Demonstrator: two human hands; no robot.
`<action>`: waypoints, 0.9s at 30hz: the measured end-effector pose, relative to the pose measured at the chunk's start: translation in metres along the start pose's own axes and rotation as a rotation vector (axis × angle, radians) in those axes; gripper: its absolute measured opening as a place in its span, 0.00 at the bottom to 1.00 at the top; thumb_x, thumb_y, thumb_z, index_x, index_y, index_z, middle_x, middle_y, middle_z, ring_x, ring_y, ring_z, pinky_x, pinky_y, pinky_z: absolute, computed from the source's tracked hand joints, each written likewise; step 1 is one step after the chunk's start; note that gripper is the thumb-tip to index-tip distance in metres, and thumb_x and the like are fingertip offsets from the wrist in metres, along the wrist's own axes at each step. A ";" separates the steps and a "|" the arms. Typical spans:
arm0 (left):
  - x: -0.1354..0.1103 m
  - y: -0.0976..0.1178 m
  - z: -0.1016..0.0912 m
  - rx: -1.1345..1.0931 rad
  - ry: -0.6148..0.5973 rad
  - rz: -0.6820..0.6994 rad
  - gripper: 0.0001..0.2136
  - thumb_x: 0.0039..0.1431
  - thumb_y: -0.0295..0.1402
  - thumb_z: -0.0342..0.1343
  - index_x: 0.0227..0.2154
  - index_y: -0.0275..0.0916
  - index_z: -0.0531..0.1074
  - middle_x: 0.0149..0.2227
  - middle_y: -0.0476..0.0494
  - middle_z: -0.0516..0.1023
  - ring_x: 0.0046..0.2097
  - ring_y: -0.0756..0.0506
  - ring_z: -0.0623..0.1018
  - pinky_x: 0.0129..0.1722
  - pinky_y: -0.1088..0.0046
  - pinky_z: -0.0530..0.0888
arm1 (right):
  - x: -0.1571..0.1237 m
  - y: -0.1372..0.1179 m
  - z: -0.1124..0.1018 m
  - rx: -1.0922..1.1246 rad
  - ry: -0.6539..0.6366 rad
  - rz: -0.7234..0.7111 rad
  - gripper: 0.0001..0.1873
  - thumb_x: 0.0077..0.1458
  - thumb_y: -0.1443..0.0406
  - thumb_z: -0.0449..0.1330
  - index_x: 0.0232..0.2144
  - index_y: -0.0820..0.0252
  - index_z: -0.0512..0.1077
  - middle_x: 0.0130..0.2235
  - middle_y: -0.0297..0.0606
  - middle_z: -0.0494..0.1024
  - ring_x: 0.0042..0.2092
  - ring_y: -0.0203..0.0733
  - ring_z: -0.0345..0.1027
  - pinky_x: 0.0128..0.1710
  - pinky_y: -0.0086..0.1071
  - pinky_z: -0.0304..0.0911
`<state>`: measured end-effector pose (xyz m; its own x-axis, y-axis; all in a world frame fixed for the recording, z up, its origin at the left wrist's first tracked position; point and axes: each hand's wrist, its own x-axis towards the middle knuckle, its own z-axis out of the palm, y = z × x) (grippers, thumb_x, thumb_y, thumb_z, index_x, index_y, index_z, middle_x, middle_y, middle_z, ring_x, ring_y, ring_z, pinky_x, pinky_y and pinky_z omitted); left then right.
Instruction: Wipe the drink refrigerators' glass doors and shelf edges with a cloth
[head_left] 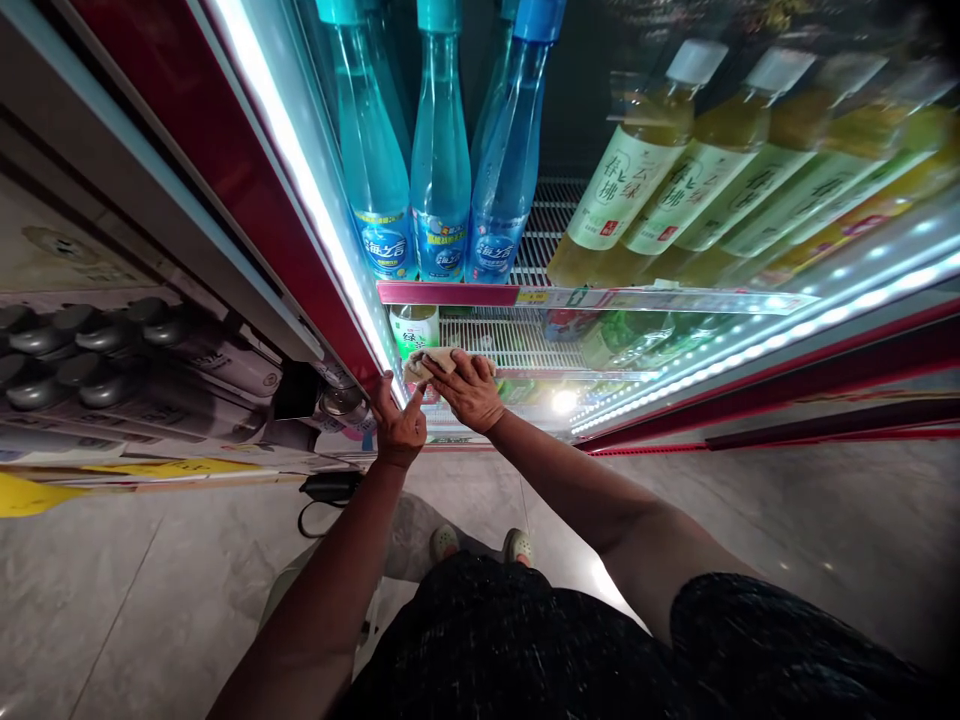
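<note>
My right hand presses a folded pale cloth with its fingers spread over it, near the left side of a lit drinks fridge and below its upper shelf. Just to the left, my left hand rests at the red door frame, thumb and fingers apart, holding nothing that I can see. A green-labelled bottle stands on the lower shelf right behind the cloth. The cloth's underside is hidden by my right hand.
On the upper shelf stand blue bottles and tea bottles, above a price rail. An LED strip lines the frame. Dark cans fill a shelf at left. A black object with a strap is near the floor.
</note>
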<state>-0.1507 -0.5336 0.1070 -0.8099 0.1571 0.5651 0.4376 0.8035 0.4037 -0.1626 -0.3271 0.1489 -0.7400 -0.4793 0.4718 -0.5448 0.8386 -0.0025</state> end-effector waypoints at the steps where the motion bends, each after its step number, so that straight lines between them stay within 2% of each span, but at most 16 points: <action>1: 0.000 -0.001 0.000 -0.001 -0.001 -0.002 0.23 0.55 0.27 0.56 0.55 0.39 0.78 0.72 0.32 0.51 0.73 0.29 0.53 0.70 0.46 0.56 | 0.002 -0.001 0.002 -0.002 0.041 -0.015 0.24 0.71 0.67 0.51 0.64 0.40 0.69 0.65 0.31 0.75 0.71 0.42 0.58 0.70 0.45 0.45; 4: 0.000 -0.001 0.000 -0.012 0.003 -0.001 0.21 0.56 0.27 0.56 0.53 0.39 0.79 0.72 0.33 0.53 0.73 0.30 0.55 0.70 0.48 0.56 | 0.005 -0.003 0.006 -0.018 0.159 -0.092 0.21 0.71 0.66 0.53 0.61 0.43 0.72 0.62 0.30 0.78 0.68 0.41 0.64 0.70 0.43 0.44; 6: 0.000 0.000 -0.001 -0.023 0.015 -0.002 0.19 0.57 0.28 0.55 0.50 0.37 0.80 0.71 0.33 0.56 0.72 0.31 0.57 0.70 0.51 0.57 | 0.010 -0.006 0.006 -0.035 0.188 -0.132 0.21 0.71 0.66 0.53 0.62 0.44 0.72 0.62 0.29 0.77 0.68 0.41 0.64 0.69 0.41 0.44; 10: 0.001 0.002 -0.002 -0.033 0.058 -0.023 0.17 0.58 0.28 0.53 0.48 0.33 0.80 0.68 0.29 0.58 0.69 0.33 0.61 0.69 0.55 0.60 | 0.024 -0.016 0.007 -0.014 0.121 -0.115 0.26 0.71 0.65 0.53 0.68 0.43 0.65 0.67 0.29 0.71 0.72 0.45 0.55 0.69 0.43 0.47; 12: 0.001 0.002 -0.002 -0.029 0.065 -0.031 0.17 0.57 0.26 0.53 0.47 0.32 0.80 0.66 0.27 0.60 0.67 0.33 0.63 0.68 0.54 0.61 | 0.028 -0.020 0.011 0.010 0.092 -0.116 0.25 0.71 0.65 0.53 0.68 0.45 0.65 0.67 0.31 0.72 0.71 0.45 0.57 0.67 0.43 0.50; 16: 0.000 -0.004 -0.004 -0.011 0.052 -0.042 0.16 0.55 0.25 0.54 0.44 0.34 0.81 0.61 0.27 0.63 0.62 0.33 0.68 0.66 0.50 0.62 | 0.025 -0.024 0.018 0.008 0.099 -0.207 0.20 0.71 0.67 0.52 0.60 0.51 0.73 0.63 0.33 0.77 0.67 0.43 0.64 0.62 0.39 0.57; 19: 0.000 -0.010 -0.007 -0.007 0.053 -0.059 0.16 0.54 0.25 0.53 0.45 0.34 0.80 0.62 0.28 0.62 0.61 0.33 0.68 0.67 0.50 0.62 | 0.028 -0.025 0.015 0.006 0.098 -0.237 0.20 0.71 0.67 0.53 0.61 0.53 0.72 0.65 0.35 0.75 0.69 0.44 0.61 0.64 0.42 0.56; 22: 0.002 -0.015 -0.009 -0.009 0.065 -0.069 0.19 0.53 0.25 0.54 0.48 0.33 0.77 0.63 0.28 0.60 0.63 0.34 0.66 0.67 0.53 0.63 | 0.037 -0.026 0.010 0.035 0.086 -0.221 0.24 0.69 0.68 0.54 0.65 0.50 0.68 0.67 0.34 0.73 0.72 0.45 0.56 0.68 0.44 0.52; 27: 0.002 -0.018 -0.009 -0.011 0.079 -0.051 0.21 0.53 0.25 0.55 0.51 0.32 0.75 0.61 0.27 0.61 0.61 0.33 0.68 0.66 0.52 0.65 | 0.042 -0.026 0.011 -0.004 0.165 -0.269 0.21 0.70 0.68 0.54 0.62 0.52 0.71 0.64 0.34 0.76 0.70 0.42 0.60 0.65 0.40 0.56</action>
<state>-0.1563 -0.5528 0.1075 -0.7980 0.0700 0.5986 0.4014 0.8027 0.4411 -0.1837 -0.3718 0.1593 -0.4958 -0.6358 0.5915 -0.7105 0.6887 0.1446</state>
